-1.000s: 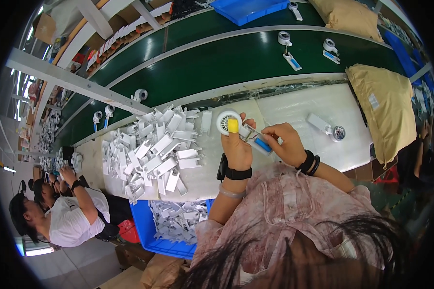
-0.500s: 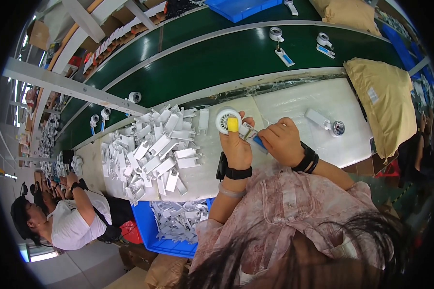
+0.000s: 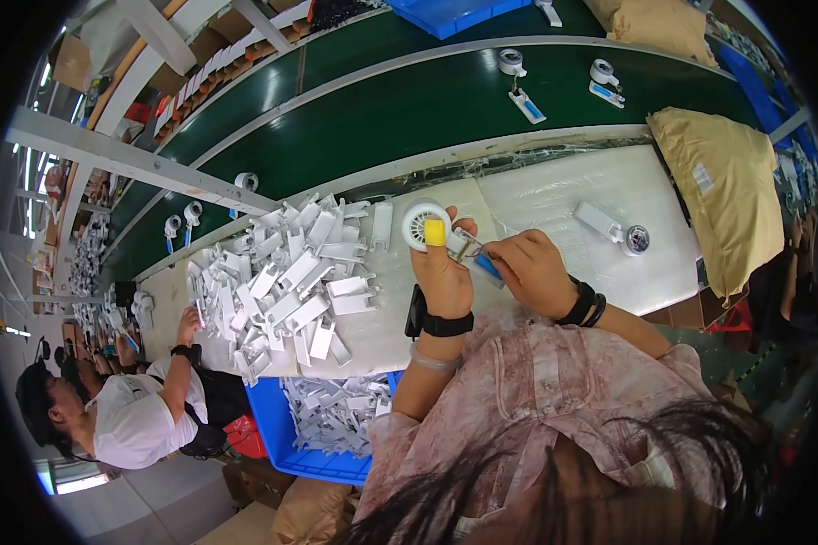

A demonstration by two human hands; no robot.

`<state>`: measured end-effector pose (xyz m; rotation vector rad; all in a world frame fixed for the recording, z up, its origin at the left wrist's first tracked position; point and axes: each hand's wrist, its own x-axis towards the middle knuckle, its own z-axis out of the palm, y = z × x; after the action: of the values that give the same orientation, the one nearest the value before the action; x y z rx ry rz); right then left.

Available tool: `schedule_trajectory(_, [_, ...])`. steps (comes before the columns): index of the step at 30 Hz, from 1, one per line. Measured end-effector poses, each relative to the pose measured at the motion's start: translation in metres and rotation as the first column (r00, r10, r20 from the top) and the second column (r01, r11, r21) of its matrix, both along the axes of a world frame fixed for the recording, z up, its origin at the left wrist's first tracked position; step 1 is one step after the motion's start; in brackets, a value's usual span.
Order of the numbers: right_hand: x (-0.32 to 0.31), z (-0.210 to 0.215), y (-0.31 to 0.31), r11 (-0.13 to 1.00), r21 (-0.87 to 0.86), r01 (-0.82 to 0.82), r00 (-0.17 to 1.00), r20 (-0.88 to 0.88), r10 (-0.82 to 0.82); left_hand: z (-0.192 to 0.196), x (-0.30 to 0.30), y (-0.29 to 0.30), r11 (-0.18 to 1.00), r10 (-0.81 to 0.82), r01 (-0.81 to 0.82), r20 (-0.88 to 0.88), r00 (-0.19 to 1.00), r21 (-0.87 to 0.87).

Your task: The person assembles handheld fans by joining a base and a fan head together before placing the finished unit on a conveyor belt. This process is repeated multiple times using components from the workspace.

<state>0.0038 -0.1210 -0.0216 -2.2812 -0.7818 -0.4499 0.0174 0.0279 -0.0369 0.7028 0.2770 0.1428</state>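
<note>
In front of me my left hand (image 3: 443,283), a yellow wrap around its thumb, grips what looks like a small white handheld fan (image 3: 418,218) with a round spoked head. Its opened handle points right and shows a metallic section (image 3: 463,245) and a blue cell-like piece (image 3: 489,270). My right hand (image 3: 538,274) is closed in a pinch at that handle, just above the blue piece; what lies between its fingertips is too small to make out. To the right, a similar white unit (image 3: 600,222) with a dark round head lies on the table.
A heap of white casings (image 3: 286,272) covers the table's left side. Below it stands a blue bin (image 3: 277,436) of white parts. Beyond the table runs a green conveyor belt (image 3: 364,118) carrying several similar units. A tan sack (image 3: 718,200) stands right; a co-worker (image 3: 145,409) sits left.
My right hand has shifted slightly, its fingers now pinched lower over the handle. Units on the belt have moved a little left. The co-worker's hand has come to the heap's edge.
</note>
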Motion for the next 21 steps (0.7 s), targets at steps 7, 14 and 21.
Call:
schedule_trajectory(7, [-0.007, -0.001, 0.000, 0.997, 0.034, -0.067, 0.994, -0.090, 0.070, -0.003, -0.001, 0.002, 1.000, 0.013, -0.013, 0.012, 1.000, 0.020])
schedule_trajectory(14, [-0.010, 0.006, -0.001, 0.998, 0.045, -0.052, 0.936, -0.346, 0.064, -0.003, -0.003, 0.001, 0.999, 0.013, -0.013, 0.010, 1.000, 0.037])
schedule_trajectory(21, [-0.007, 0.003, 0.002, 0.954, 0.292, -0.061, 0.877, -0.441, 0.191, -0.004, -0.003, 0.000, 0.996, 0.030, -0.032, 0.025, 0.999, 0.087])
